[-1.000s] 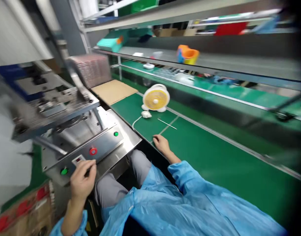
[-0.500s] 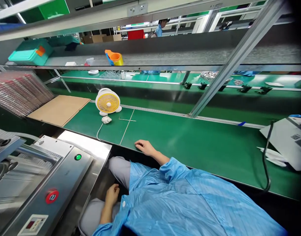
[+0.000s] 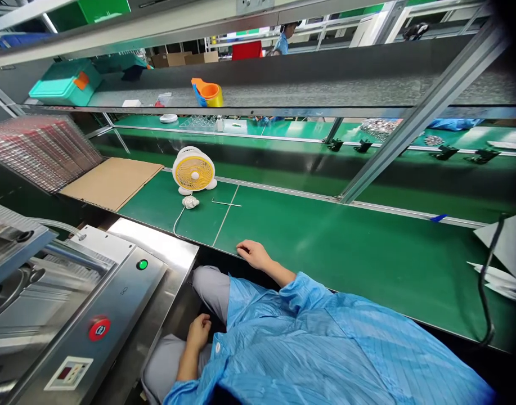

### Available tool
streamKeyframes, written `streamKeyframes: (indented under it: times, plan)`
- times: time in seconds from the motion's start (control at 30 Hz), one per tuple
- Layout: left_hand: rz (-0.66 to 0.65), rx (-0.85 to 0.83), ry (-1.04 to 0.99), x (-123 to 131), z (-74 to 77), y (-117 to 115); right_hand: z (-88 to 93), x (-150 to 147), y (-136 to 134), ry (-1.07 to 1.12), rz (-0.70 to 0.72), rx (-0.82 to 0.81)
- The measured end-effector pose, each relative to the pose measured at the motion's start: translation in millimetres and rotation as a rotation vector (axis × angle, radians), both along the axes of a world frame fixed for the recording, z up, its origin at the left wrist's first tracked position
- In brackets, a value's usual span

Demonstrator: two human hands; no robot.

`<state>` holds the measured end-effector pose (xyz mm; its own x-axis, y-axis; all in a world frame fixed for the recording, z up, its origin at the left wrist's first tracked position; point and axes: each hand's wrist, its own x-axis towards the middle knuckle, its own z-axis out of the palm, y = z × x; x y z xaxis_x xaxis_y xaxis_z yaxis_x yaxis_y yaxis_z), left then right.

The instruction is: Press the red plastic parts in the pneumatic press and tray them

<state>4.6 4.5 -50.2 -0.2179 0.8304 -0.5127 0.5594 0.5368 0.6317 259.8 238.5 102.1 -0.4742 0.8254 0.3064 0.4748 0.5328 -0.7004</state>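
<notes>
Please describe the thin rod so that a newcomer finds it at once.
On the long green bench, find the white and yellow fan standing near the far edge. Just nearer and to its right in the picture, the thin rod lies across a pale line. Unlike the white bundle beside it, it is slender and straight, with a short bent end.

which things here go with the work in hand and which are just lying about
Likely with the work, being nearest the right hand:
thin rod
white-and-yellow fan
white cord bundle

Probably just lying about, farther off:
cardboard sheet
teal box
black cable
</notes>
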Motion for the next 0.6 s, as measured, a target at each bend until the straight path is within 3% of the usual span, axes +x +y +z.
streamKeyframes:
  times: [0.6]
  plan:
    - [-0.014,0.015,0.004,-0.1,-8.4,-0.1,-2.3,-1.7,0.9,-0.030,-0.010,-0.003]
